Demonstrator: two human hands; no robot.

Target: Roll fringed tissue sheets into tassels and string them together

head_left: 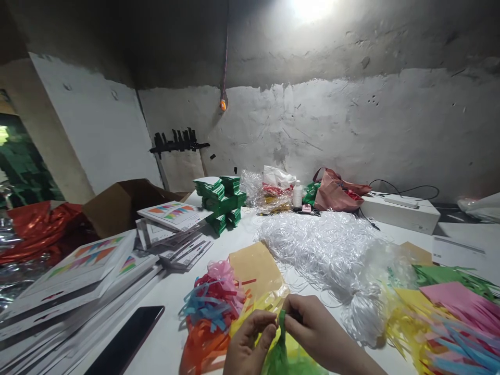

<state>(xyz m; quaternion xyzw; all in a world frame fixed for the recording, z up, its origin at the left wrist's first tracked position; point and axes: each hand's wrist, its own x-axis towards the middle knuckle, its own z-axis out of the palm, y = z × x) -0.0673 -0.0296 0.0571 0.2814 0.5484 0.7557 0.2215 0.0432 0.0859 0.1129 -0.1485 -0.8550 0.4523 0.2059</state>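
Both of my hands meet at the bottom middle of the view over a white table (172, 323). My left hand (246, 344) pinches the top of a green tissue paper tassel (282, 354), fingers closed on it. My right hand (312, 328) is closed on the same green tassel from the right, close against the left fingers. The tassel's fringe hangs down between my wrists. Just left of my hands lies a heap of pink, blue, red and orange tassels (211, 312). Yellow fringe (258, 307) lies right behind my fingers.
A big tangle of white string (324, 250) fills the table's middle. Fringed paper sheets in green, pink, yellow and blue (449, 307) lie right. Printed cards (89, 271) and a dark phone (128, 338) are left, green boxes (222, 200), a bottle (297, 194) and bags behind.
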